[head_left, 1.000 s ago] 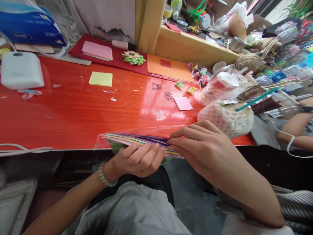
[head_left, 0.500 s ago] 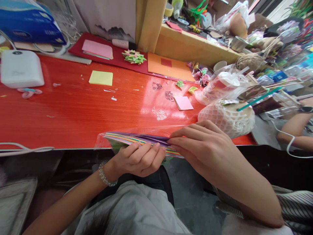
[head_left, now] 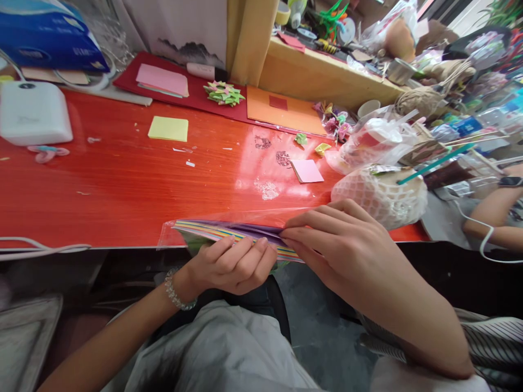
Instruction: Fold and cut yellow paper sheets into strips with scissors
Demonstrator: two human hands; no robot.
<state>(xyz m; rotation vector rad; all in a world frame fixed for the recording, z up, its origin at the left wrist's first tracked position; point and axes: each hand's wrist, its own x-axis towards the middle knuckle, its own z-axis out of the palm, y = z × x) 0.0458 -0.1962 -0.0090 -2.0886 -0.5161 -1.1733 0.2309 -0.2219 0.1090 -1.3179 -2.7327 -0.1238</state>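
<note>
A stack of coloured paper [head_left: 212, 229] in a clear plastic sleeve [head_left: 166, 235] is held at the front edge of the red table. My left hand [head_left: 239, 265] is closed round the near side of the stack, fingers curled over its edge. From the right, my right hand [head_left: 335, 239] pinches at the purple sheets [head_left: 261, 228] on the far side of the stack. Its thumb and fingertips press together there; how many sheets lie between them is hidden.
On the red table [head_left: 122, 179] lie a yellow pad [head_left: 168, 129], a pink pad [head_left: 306, 171] and a folded green paper wreath [head_left: 224, 93]. A white box-shaped device [head_left: 35, 113] stands left. A netted coconut with a straw [head_left: 379, 196] sits right, near another person's arm [head_left: 494, 223].
</note>
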